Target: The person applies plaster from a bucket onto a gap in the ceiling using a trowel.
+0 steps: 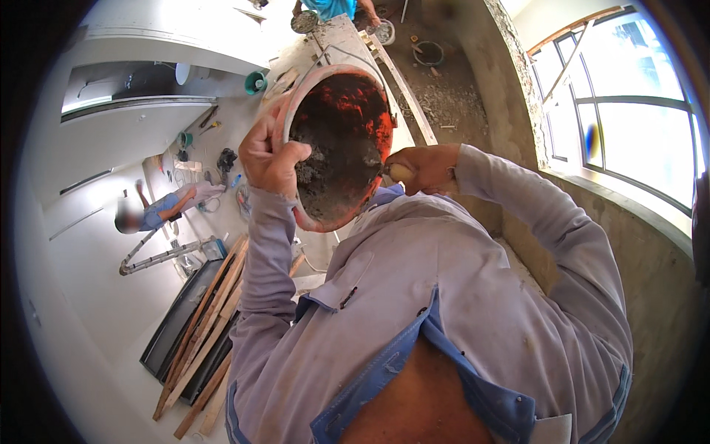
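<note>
The room is an unfinished one, with a bare grey cement wall (614,259) along the right and a smooth white wall (96,270) on the left. A wide, dark-framed glass window (632,122) opens in the cement wall, and brown rubble-strewn ground (451,100) shows at the upper right. Long wooden planks (211,318) lie side by side at the lower left, across long dark grey panels (168,318). A co-worker in a blue top (159,212) is at the left; another, in turquoise clothing (329,7), is at the top edge.

In front of the wearer's pale grey shirt with blue trim (444,251) is a round orange-red bucket (383,124), its mouth tilted toward the wearer. Dark grey mortar (333,181) coats the inside and lies lumpy in its lower part. The left hand (270,164) holds the bucket's left side, fingers closed around the outside and thumb hooked over the rim. The right hand (431,166) is at the opposite rim, its fingers curled around a pale, round-ended handle (400,172); whether they also touch the bucket cannot be told. A round black basin (428,53) sits on the ground beyond, and a small green pail (256,82) stands to the bucket's upper left.
</note>
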`<action>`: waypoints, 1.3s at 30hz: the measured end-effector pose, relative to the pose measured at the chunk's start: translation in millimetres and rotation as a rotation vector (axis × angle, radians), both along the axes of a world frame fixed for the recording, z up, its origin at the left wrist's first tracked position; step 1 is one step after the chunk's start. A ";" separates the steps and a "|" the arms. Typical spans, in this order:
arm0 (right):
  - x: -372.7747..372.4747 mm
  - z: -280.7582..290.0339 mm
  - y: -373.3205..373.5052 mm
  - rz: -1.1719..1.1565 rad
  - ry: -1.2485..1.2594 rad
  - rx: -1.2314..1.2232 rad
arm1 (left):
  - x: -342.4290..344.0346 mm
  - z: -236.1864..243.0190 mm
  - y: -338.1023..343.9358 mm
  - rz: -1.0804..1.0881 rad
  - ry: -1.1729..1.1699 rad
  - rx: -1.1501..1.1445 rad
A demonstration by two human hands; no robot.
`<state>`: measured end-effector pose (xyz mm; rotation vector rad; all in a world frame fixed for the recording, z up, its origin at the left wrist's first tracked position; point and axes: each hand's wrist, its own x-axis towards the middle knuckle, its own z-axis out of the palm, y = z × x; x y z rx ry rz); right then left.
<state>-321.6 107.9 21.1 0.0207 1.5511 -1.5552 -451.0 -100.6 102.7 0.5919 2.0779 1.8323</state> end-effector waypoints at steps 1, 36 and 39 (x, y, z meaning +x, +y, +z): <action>0.3 -1.9 -4.4 -0.002 -0.019 -0.027 | 1.0 1.3 -2.3 0.002 0.010 0.001; 40.8 89.6 -17.1 -0.091 0.538 1.027 | -14.3 -31.7 12.6 0.042 0.096 -0.105; 36.8 50.2 -28.4 -0.004 0.640 1.007 | -10.5 -26.6 25.7 0.043 0.229 -0.187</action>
